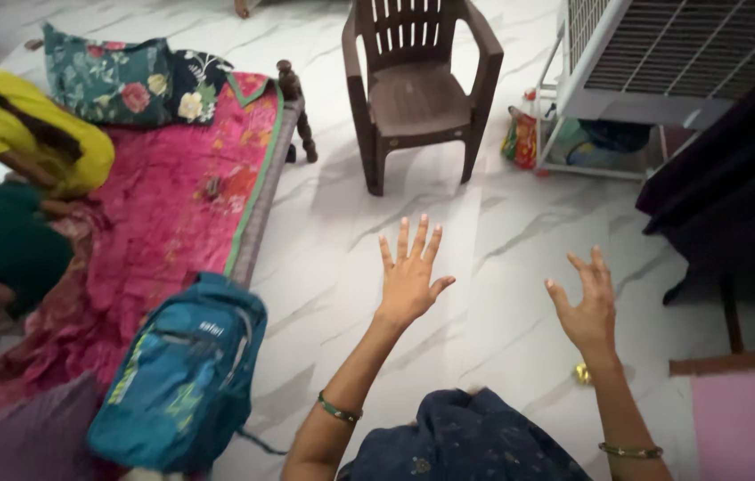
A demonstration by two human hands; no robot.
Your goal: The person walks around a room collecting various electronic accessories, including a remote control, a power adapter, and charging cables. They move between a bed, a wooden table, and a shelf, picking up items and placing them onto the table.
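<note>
My left hand [409,278] is raised over the white marble floor [484,232], fingers spread, holding nothing. My right hand [587,305] is up beside it, fingers apart and slightly curled, also empty. Both wrists carry thin bangles. Below them lies dark blue cloth [466,441] over my lap. A small gold object [582,373] sits on the floor just under my right wrist. A blue backpack [183,374] leans against the bed edge to the left of my left arm.
A brown plastic chair [417,85] stands ahead. A low bed with a pink quilt [163,214] and floral pillows [110,80] fills the left, with a person in yellow [21,134] seated on it. An air cooler [662,53] and dark curtain [734,196] are at right.
</note>
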